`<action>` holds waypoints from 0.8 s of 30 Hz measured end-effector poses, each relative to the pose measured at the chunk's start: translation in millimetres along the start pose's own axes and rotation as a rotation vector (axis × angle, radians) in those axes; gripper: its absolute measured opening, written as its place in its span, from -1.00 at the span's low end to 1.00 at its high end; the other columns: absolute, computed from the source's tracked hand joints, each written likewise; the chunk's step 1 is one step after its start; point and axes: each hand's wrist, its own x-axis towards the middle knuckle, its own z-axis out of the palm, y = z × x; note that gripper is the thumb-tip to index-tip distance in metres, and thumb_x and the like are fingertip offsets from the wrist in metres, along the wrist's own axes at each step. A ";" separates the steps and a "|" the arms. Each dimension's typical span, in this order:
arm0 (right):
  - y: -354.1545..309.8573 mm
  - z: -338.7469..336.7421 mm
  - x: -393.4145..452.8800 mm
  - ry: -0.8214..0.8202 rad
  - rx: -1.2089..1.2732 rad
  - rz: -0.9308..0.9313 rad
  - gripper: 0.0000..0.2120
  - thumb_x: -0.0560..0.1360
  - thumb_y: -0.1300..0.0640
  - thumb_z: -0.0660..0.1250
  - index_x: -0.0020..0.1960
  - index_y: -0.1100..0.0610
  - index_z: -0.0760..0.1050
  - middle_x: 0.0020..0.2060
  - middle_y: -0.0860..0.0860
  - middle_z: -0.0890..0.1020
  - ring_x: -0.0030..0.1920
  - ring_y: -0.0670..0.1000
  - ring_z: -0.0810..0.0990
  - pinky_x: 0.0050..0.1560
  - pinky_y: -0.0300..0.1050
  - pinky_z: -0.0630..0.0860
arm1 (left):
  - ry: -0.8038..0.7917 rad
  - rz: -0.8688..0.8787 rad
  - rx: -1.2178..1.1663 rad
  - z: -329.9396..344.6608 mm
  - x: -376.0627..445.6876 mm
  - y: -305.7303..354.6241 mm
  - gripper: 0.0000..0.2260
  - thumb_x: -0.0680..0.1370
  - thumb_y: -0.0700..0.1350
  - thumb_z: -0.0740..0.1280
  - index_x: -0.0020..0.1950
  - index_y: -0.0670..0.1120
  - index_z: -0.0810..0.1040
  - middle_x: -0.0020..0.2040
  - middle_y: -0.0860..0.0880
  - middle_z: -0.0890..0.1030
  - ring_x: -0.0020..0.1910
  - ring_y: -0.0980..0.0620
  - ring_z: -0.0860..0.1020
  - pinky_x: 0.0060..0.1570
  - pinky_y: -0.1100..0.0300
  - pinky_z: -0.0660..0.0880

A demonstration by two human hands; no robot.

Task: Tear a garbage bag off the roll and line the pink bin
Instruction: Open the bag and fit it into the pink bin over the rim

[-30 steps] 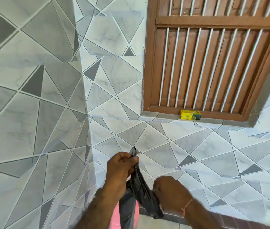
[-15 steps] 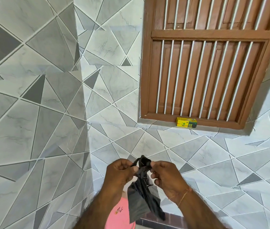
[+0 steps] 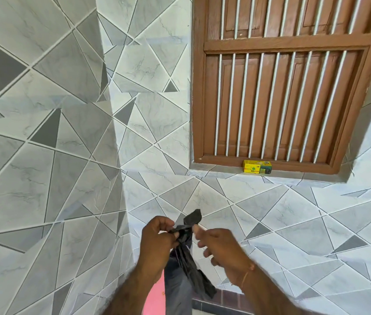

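Observation:
A crumpled black garbage bag [image 3: 188, 264] hangs between my two hands at the bottom centre, in front of the tiled wall. My left hand [image 3: 158, 244] pinches its bunched top from the left. My right hand [image 3: 219, 245] grips the same top from the right with its fingertips. A flap of the bag sticks up above my fingers. Below, the bag drapes down over the pink bin [image 3: 155, 298], of which only a sliver shows between my forearms at the bottom edge. The roll is not in view.
A brown wooden window [image 3: 282, 87] with white bars fills the upper right. A small yellow box [image 3: 256, 167] sits on its sill. Grey and white tiled walls meet in a corner on the left. A dark brick-coloured skirting [image 3: 230, 300] runs at the bottom.
My right hand came up from the lower part of the bag to its top beside my left hand. The bag's top now stands up as a flap between my fingers.

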 end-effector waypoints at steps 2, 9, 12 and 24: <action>0.5 16.2 0.5 -0.001 0.039 -0.004 -0.72 0.42 0.03 0.44 -0.34 0.21 0.58 -0.38 0.11 0.56 -0.45 -0.01 0.44 -0.54 -0.28 0.22 | -0.010 0.047 0.059 7.5 -5.3 0.6 -0.74 0.36 -0.51 0.35 -0.19 -0.15 0.52 -0.26 -0.10 0.53 -0.28 -0.03 0.53 -0.17 0.01 0.59; 9.8 13.0 -0.2 0.095 0.228 -0.018 -0.79 0.49 0.26 0.35 -0.32 0.23 0.54 -0.46 0.10 0.50 -0.53 -0.09 0.37 -0.55 -0.26 0.22 | 0.149 0.050 -0.066 2.1 -10.2 -0.4 -0.76 0.36 -0.44 0.46 -0.11 -0.16 0.55 -0.30 -0.10 0.48 -0.34 -0.01 0.48 -0.27 0.20 0.50; 15.7 8.2 1.4 0.162 0.242 -0.035 -0.77 0.50 0.20 0.36 -0.32 0.24 0.52 -0.47 0.10 0.48 -0.52 -0.07 0.38 -0.51 -0.22 0.27 | 0.207 -0.003 -0.153 -4.0 -6.1 -4.3 -0.79 0.39 -0.39 0.46 -0.14 -0.12 0.55 -0.25 -0.12 0.49 -0.30 -0.06 0.48 -0.28 0.19 0.48; 21.6 -22.6 3.3 0.199 0.471 0.035 -0.78 0.60 0.20 0.20 -0.17 0.25 0.48 -0.33 0.14 0.62 -0.37 0.02 0.55 -0.36 -0.18 0.53 | -0.419 0.557 1.297 -67.2 12.8 4.9 -0.57 0.43 -0.39 0.22 0.02 0.12 0.58 0.03 -0.03 0.61 0.08 0.12 0.42 -0.03 0.22 0.33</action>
